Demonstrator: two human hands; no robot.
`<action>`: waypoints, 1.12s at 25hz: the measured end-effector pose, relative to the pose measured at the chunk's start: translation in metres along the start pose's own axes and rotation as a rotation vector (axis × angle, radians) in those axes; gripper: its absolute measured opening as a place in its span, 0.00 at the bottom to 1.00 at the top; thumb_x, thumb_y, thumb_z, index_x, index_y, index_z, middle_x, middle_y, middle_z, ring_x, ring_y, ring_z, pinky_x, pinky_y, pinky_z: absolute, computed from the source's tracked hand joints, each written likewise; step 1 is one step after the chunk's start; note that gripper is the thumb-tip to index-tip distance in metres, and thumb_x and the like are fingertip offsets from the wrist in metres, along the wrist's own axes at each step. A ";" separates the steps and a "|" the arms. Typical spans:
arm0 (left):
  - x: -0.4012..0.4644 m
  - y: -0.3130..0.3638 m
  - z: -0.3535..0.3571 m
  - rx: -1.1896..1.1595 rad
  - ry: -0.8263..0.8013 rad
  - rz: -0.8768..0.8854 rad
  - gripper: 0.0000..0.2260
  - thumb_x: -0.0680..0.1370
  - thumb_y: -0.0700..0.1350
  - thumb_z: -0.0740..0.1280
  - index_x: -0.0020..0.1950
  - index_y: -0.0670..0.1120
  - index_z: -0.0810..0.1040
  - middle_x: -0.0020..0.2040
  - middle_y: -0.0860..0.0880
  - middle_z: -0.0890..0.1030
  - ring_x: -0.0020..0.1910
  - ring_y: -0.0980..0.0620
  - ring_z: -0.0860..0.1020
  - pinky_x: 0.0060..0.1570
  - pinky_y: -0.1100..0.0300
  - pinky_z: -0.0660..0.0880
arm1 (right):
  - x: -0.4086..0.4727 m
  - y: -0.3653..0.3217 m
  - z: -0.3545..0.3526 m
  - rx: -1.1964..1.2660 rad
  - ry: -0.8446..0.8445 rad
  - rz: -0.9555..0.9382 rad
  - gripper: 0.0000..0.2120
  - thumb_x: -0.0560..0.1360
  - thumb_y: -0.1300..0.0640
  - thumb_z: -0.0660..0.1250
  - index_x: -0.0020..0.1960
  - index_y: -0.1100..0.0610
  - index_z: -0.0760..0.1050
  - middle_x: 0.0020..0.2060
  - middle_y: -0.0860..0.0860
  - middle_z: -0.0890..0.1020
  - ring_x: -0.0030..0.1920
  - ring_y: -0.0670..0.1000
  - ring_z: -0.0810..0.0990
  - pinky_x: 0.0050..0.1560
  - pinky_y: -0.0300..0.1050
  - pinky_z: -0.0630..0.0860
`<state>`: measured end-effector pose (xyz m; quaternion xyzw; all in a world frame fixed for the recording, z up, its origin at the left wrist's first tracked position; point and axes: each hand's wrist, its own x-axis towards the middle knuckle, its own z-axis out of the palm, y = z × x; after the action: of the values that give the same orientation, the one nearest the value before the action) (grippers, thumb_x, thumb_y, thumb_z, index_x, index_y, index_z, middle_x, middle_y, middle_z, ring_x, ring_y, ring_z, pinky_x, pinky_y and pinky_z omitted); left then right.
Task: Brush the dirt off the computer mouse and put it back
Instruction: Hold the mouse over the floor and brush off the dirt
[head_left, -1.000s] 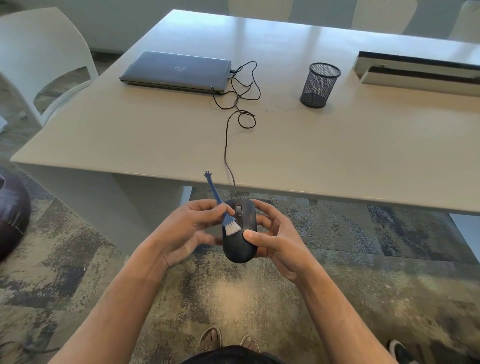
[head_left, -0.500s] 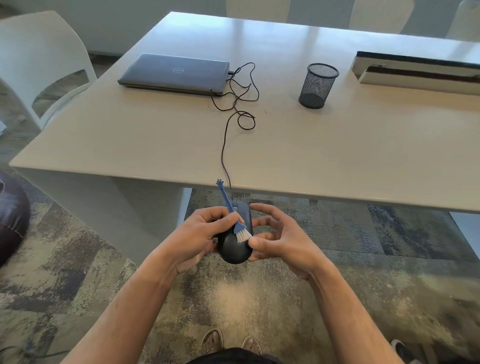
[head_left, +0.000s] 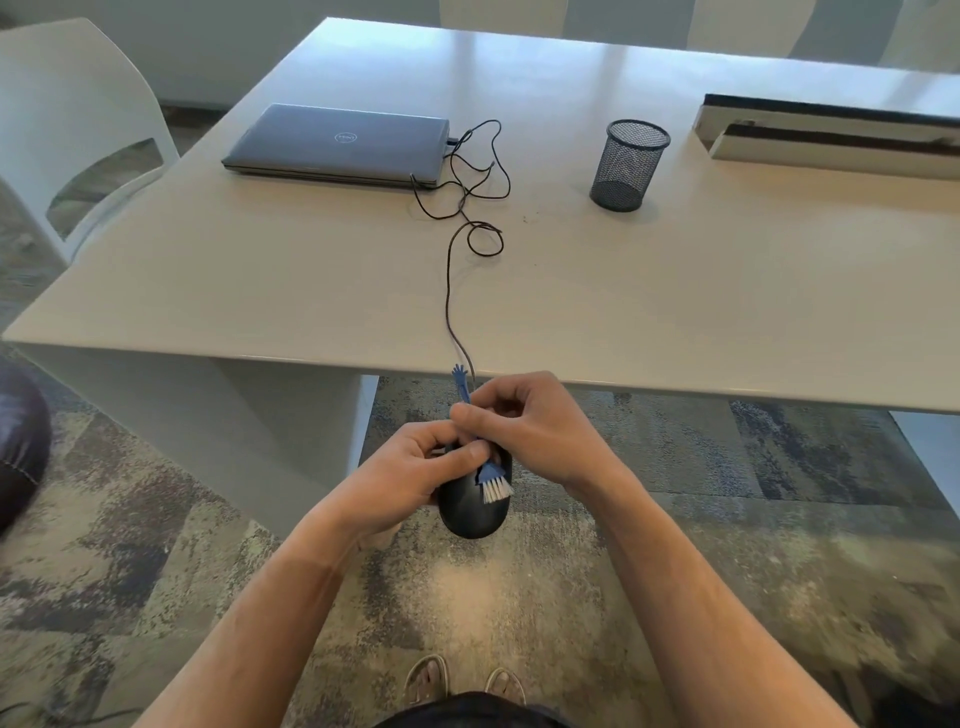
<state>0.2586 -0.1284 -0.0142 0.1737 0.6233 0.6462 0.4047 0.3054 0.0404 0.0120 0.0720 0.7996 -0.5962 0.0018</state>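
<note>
The mouse is not back on the table yet. We hold it in our left hand; right hand fingers pinch the brush, bristles on it.

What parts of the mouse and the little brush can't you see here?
Head view only:
- Front of the mouse, buttons and wheel: hidden under both hands.
- Middle of the brush handle: covered by the right hand and left hand; which one grips it is unclear.
- Dirt on the mouse: too small to see.
- Where the cable joins the mouse: behind the fingers.
</note>
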 end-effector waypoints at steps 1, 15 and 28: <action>0.000 -0.001 -0.001 0.009 0.000 0.005 0.18 0.74 0.47 0.69 0.54 0.33 0.78 0.49 0.39 0.84 0.49 0.44 0.83 0.53 0.51 0.80 | 0.002 -0.001 0.001 -0.004 -0.005 -0.001 0.10 0.77 0.55 0.75 0.44 0.62 0.83 0.37 0.62 0.85 0.34 0.53 0.81 0.39 0.47 0.78; -0.012 -0.002 -0.025 -0.034 -0.068 0.135 0.37 0.70 0.41 0.77 0.73 0.63 0.66 0.59 0.42 0.83 0.57 0.43 0.82 0.53 0.53 0.80 | 0.030 -0.002 -0.033 0.262 0.312 0.014 0.12 0.83 0.56 0.65 0.45 0.61 0.72 0.27 0.53 0.82 0.25 0.51 0.80 0.24 0.41 0.74; -0.013 -0.009 -0.020 -0.042 0.016 0.082 0.34 0.63 0.44 0.80 0.67 0.45 0.72 0.59 0.49 0.84 0.58 0.51 0.82 0.52 0.62 0.78 | 0.044 0.005 -0.016 0.257 0.092 0.097 0.11 0.83 0.58 0.66 0.44 0.61 0.73 0.26 0.54 0.81 0.24 0.50 0.78 0.23 0.40 0.73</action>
<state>0.2546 -0.1520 -0.0227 0.1854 0.6050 0.6767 0.3765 0.2639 0.0619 0.0078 0.1377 0.7115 -0.6889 -0.0154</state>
